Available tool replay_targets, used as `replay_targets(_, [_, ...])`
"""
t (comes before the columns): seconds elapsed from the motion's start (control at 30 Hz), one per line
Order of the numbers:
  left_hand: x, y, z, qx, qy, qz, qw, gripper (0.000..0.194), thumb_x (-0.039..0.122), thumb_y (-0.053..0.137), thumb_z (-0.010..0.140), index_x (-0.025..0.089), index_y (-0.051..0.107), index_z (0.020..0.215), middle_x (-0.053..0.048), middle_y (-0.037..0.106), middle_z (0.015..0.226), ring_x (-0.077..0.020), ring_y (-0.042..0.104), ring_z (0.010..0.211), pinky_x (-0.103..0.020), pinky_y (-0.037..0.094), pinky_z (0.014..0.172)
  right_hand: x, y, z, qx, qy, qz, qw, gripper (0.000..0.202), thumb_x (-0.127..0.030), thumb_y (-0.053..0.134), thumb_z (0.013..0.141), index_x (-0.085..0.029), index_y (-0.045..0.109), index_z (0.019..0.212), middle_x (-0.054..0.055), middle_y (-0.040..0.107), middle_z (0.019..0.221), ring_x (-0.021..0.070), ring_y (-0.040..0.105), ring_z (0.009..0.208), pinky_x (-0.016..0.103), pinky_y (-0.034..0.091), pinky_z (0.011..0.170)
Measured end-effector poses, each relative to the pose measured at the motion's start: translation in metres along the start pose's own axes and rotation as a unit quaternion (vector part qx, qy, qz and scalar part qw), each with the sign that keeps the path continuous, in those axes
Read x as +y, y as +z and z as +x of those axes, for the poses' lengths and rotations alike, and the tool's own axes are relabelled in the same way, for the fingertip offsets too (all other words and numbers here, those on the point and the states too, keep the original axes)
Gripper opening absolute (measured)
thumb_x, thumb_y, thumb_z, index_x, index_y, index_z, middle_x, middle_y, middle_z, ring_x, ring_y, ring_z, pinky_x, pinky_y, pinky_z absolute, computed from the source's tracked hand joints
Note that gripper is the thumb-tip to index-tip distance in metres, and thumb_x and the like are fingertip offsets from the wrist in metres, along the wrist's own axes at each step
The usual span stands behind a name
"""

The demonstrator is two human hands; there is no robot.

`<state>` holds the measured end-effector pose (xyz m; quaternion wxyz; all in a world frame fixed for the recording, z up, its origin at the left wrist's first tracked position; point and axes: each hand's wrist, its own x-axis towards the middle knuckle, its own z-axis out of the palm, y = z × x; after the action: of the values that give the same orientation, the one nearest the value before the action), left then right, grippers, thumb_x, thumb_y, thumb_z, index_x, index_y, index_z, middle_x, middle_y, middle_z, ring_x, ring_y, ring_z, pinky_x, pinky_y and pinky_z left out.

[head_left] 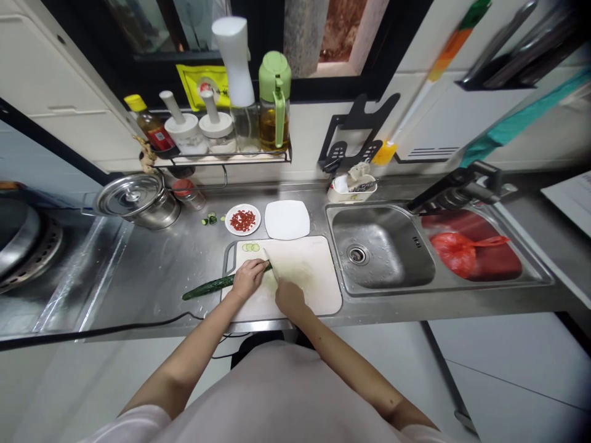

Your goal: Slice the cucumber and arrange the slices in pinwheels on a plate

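Note:
A long dark green cucumber (209, 288) lies across the left side of the white cutting board (318, 289), its far end sticking out over the counter. My left hand (249, 277) is closed over it near its cut end. In my right hand (290, 298) is a knife (271, 261), its blade upright against the cut end and its handle mostly hidden by my fingers. Several pale cucumber slices (251, 247) lie at the board's upper left. Behind the board stand a plate of chopped red pieces (242, 220) and a white square plate (287, 219).
Green scraps (210, 218) lie left of the plates, near a lidded steel pot (138, 200) and a red-topped jar (188, 194). On the right is a double sink (383, 252) with a red plastic bag (455, 254). A rack (221, 160) of seasonings hangs above the counter.

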<state>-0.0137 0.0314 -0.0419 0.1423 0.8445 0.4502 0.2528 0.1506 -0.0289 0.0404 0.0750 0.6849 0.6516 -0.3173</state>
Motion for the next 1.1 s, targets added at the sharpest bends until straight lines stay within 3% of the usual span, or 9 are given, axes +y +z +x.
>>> replay_targets(1.1, [0.003,-0.002,0.001,0.01,0.005,0.0,1.0,0.026,0.024,0.047,0.094,0.025,0.069,0.109,-0.005,0.068,0.106,-0.0177,0.059,0.098,-0.033,0.05,0.087,-0.005,0.004,0.011,0.015,0.012,0.001,1.0,0.027,-0.01,0.039,0.09,-0.012,0.056,0.111,0.015,0.068,0.1,0.0225,0.066,0.099,0.029,0.048,0.079])
